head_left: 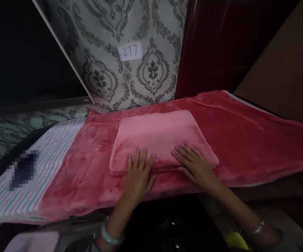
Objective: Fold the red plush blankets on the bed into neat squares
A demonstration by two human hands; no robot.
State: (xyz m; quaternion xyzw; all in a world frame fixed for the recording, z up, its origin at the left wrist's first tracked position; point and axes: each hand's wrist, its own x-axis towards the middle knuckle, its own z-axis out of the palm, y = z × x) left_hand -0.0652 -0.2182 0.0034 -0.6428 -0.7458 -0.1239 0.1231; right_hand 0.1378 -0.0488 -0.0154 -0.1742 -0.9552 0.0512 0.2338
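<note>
A folded pink plush cloth point(159, 129) lies on top of a red plush blanket point(235, 140). My left hand point(138, 175) rests flat on the near left part of the folded cloth, fingers stretched out and a little apart. On its near right part lies my right hand point(196, 168), fingers spread and pointing up to the left. Both palms face down, and neither hand grips anything. A bangle circles my left wrist, and a thinner band is on my right.
Striped fabric point(59, 150) covers the left end, where a pixelated dark patch point(24, 169) shows. Behind stands a patterned wall point(127, 80) with a paper label point(129, 51) reading 277. A dark red glossy panel point(214, 45) is at the right. A pink object point(33, 242) sits low left.
</note>
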